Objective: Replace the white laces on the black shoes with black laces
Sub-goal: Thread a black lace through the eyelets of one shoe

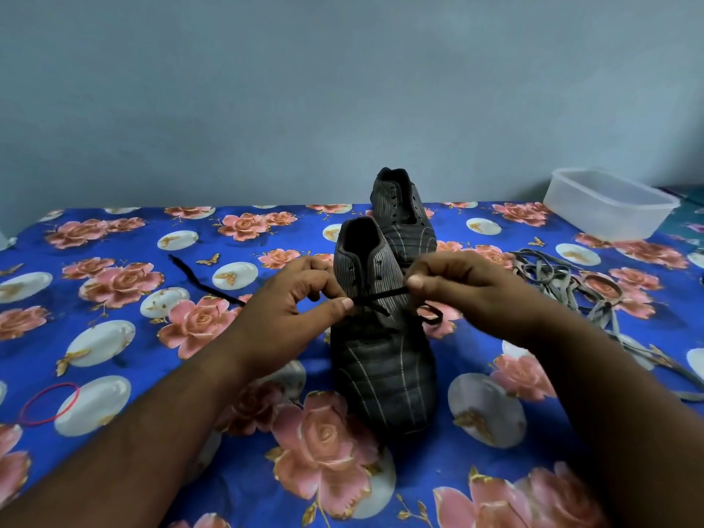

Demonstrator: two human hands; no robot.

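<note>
A black striped shoe (383, 375) stands in the middle of the table, toe towards me. A black lace (381, 295) runs across its lowest eyelets. My left hand (293, 302) pinches the lace at the shoe's left side, and my right hand (461, 291) pinches it at the right side. One lace end (202, 283) trails off to the left over the cloth; a loop (432, 316) hangs by the right hand. A second black shoe (404, 215) without laces stands behind the first. The removed whitish laces (564, 283) lie in a heap at the right.
The table wears a blue cloth with pink roses (114, 299). A clear plastic box (609, 203) sits at the back right corner. A red rubber band (49, 403) lies near the left front. A grey wall rises behind the table.
</note>
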